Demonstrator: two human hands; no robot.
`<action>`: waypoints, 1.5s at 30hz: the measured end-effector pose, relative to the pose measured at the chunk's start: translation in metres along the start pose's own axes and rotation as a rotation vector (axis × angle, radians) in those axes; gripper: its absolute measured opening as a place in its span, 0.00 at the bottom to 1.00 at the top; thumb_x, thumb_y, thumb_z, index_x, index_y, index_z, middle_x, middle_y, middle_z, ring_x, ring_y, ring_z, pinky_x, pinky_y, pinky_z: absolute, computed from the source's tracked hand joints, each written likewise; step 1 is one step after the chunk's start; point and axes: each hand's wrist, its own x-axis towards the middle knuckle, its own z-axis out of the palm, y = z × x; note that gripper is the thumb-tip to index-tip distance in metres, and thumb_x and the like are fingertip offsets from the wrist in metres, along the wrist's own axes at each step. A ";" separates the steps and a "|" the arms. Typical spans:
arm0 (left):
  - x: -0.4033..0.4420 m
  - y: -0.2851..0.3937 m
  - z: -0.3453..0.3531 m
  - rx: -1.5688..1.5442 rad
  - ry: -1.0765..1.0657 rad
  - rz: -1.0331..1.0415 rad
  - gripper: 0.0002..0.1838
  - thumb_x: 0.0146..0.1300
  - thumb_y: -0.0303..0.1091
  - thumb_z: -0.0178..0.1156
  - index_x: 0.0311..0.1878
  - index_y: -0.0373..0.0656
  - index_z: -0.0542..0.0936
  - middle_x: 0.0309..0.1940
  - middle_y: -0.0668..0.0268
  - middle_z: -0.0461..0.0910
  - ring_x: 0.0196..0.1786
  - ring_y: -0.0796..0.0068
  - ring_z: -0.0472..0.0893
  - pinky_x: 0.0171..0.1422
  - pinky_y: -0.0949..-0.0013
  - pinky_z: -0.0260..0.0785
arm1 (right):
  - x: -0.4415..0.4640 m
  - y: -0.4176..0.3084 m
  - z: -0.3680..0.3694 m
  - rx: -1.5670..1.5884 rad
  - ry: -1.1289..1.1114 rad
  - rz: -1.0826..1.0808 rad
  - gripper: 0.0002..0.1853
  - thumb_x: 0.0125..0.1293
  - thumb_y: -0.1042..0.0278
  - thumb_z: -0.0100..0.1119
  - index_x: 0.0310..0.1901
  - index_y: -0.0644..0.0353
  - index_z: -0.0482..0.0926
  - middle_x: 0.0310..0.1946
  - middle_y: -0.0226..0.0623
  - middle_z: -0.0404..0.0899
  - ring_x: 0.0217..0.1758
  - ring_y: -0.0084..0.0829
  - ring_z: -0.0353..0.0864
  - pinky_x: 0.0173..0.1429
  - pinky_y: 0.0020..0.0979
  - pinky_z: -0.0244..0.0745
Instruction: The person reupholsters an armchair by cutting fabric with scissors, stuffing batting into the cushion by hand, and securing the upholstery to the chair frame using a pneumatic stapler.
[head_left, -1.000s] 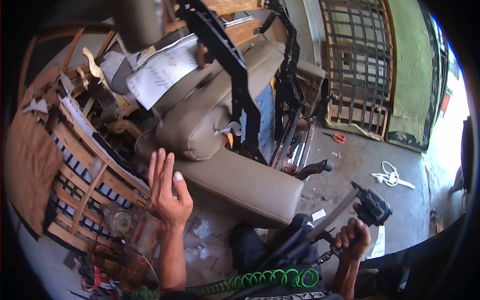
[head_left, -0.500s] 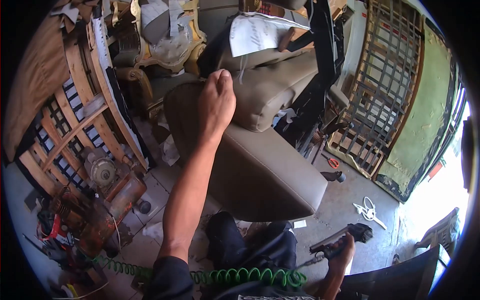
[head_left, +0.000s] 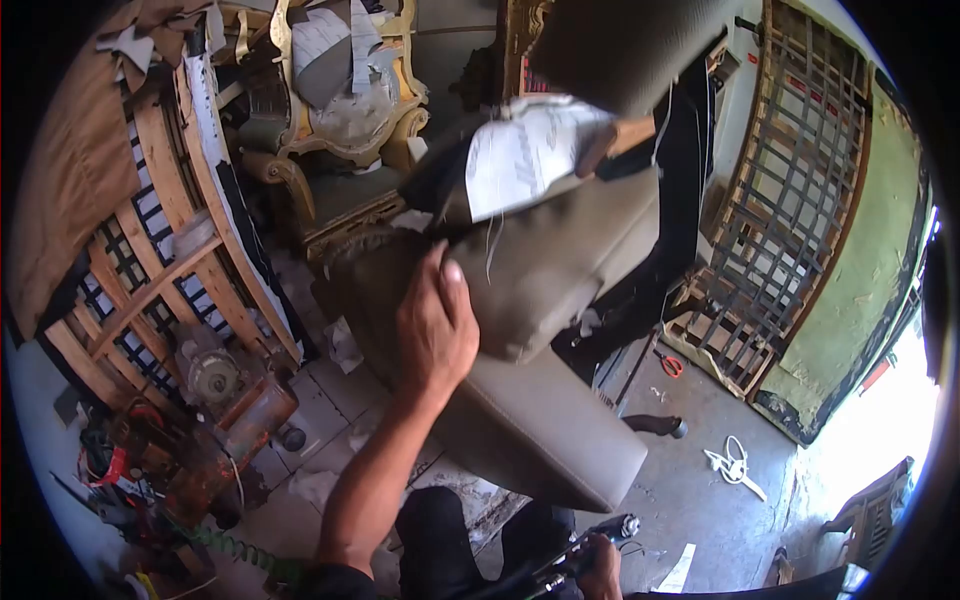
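Note:
In the middle stands a brown-grey upholstered chair [head_left: 560, 425], tilted, with stitched seams on its padded arm. My left hand [head_left: 440, 330] is on its upper side at the crease beside the padded panel, thumb close to the forefinger. The other fingertips are hidden, and the hand appears to grip the cover there. Low in the view, my right hand [head_left: 600, 568] is closed around the handle of a dark air staple gun [head_left: 570, 562]. White printed cloth [head_left: 520, 160] and loose threads hang over the chair's upper part, near a bare wooden piece [head_left: 618, 142].
On the left are a rusty air compressor [head_left: 235, 415], a green coiled hose [head_left: 230, 548] and a wooden slatted frame [head_left: 150, 235]. A carved armchair [head_left: 350, 120] stands behind. Orange-handled scissors [head_left: 671, 366] and a white cord [head_left: 735, 462] lie on the floor. A webbed frame [head_left: 775, 200] leans at right.
The chair has shifted lower in view, and my left hand has moved down with it. My right hand has brought the staple gun left and lower, towards my legs.

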 end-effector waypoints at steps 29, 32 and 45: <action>0.200 -0.164 -0.009 0.233 0.000 -0.789 0.30 0.59 0.57 0.71 0.47 0.34 0.85 0.44 0.45 0.86 0.50 0.43 0.85 0.56 0.50 0.76 | -0.327 -0.237 0.176 -0.432 0.363 -0.047 0.10 0.65 0.65 0.59 0.32 0.63 0.74 0.25 0.35 0.70 0.29 0.31 0.76 0.38 0.41 0.82; 0.200 -0.166 -0.003 0.190 -0.037 -1.076 0.24 0.61 0.48 0.72 0.49 0.36 0.86 0.45 0.49 0.87 0.50 0.48 0.86 0.56 0.53 0.75 | -0.347 -0.224 0.198 -1.122 0.242 -0.170 0.12 0.66 0.63 0.62 0.35 0.63 0.76 0.26 0.38 0.73 0.29 0.33 0.78 0.40 0.39 0.82; 0.249 -0.086 0.013 0.287 -0.359 -0.365 0.41 0.69 0.40 0.62 0.75 0.26 0.56 0.73 0.35 0.60 0.78 0.40 0.59 0.83 0.46 0.46 | -0.350 -0.146 0.215 -0.338 0.440 -0.037 0.03 0.69 0.72 0.54 0.41 0.60 0.72 0.31 0.31 0.70 0.31 0.26 0.73 0.39 0.29 0.75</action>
